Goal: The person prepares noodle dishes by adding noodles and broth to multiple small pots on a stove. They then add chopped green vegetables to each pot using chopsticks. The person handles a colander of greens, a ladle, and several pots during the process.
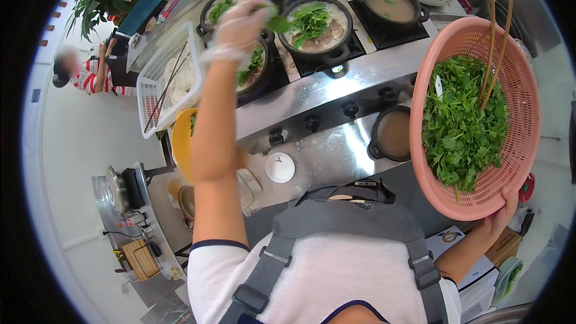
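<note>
My left hand (pixel 243 27), in a clear plastic glove and blurred, holds some green leaves (pixel 278 24) above the stove. Beneath and around it stand black clay pots of soup topped with chopped greens. The nearest fully visible pot (pixel 318 31) also shows meat slices in pale broth. My right hand (pixel 500 213) grips the lower rim of a pink plastic colander (pixel 527 94), which is tilted. Inside lie a heap of leafy green herbs (pixel 465 130), a pair of long wooden chopsticks (pixel 492 49) and a small white piece (pixel 438 85).
Another pot (pixel 390 4) holds cloudy broth. A white plastic basket (pixel 146 94) contains noodles and dark chopsticks. Beside my left arm is a yellow bowl (pixel 180 137). A small white dish (pixel 280 167) and a broth pot (pixel 393 132) sit below the stove knobs. A person (pixel 94 72) stands far left.
</note>
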A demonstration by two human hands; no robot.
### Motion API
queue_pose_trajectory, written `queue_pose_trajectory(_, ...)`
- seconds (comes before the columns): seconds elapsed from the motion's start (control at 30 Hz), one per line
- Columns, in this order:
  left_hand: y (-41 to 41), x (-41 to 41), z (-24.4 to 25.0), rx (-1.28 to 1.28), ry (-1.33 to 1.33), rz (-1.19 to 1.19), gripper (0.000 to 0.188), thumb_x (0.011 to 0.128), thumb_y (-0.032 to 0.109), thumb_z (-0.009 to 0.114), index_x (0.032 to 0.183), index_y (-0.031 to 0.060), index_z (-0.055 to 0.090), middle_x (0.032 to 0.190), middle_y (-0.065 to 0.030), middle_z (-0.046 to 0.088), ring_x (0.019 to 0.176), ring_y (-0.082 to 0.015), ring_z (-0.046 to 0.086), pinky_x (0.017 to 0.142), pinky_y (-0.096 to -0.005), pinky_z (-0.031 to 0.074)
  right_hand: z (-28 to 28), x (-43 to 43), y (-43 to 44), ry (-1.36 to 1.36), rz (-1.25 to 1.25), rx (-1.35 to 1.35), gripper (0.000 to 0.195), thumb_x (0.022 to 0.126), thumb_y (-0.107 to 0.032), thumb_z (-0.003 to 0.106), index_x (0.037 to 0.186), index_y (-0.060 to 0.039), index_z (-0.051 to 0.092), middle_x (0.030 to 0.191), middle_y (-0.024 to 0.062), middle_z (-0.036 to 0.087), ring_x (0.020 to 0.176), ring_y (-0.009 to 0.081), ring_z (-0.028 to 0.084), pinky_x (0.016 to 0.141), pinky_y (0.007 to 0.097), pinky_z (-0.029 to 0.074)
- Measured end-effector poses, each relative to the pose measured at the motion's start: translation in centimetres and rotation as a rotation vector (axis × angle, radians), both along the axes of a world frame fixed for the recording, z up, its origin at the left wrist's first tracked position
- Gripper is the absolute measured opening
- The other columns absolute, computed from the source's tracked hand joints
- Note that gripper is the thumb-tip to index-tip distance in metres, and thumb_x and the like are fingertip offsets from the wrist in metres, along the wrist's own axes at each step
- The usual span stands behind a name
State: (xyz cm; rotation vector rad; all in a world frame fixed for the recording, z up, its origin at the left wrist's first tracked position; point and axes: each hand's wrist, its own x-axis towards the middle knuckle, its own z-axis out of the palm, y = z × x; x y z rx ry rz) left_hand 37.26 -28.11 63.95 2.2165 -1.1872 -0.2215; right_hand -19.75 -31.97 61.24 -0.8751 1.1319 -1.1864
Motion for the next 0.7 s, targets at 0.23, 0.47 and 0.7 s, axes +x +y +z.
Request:
queue_pose_trajectory(0.23,0.2,-0.1,-1.8,0.188,-0.073,0.101,0.039,0.081,0.038,0.051,0.107,0.0100,0.059,0.106,-0.0146,0.058,0.099,-0.0293,0.054,0.087,-0.0367,0.040,1.4,0.0,-0.1,0.045,0.046,-0.041,0.049,0.074,-0.011,0.049,0.118,0.0075,0.039,0.112,0.0173,0.049,0.097,0.0252,0.052,0.083,0.0346,0.043)
queue_pose_trajectory(0.47,22.5,-2.1,6.7,-0.206,-0.196,0.430,0.030,0.081,0.031,0.053,0.091,0.0048,0.063,0.081,-0.0146,0.063,0.076,-0.0267,0.059,0.071,-0.0334,0.045,9.1,1.3,3.4,0.020,0.396,-0.115,0.060,0.073,-0.017,0.052,0.124,0.0068,0.032,0.120,0.0175,0.045,0.103,0.0262,0.050,0.088,0.0350,0.041)
queue_pose_trajectory(0.7,44.0,-6.7,3.1,0.138,0.058,0.766,0.031,0.078,0.028,0.053,0.097,0.0048,0.062,0.088,-0.0171,0.062,0.083,-0.0268,0.060,0.075,-0.0332,0.045,14.7,9.6,7.4,-0.025,0.839,-0.092,0.066,0.068,-0.020,0.056,0.125,0.0063,0.034,0.123,0.0158,0.044,0.111,0.0268,0.044,0.095,0.0356,0.035)
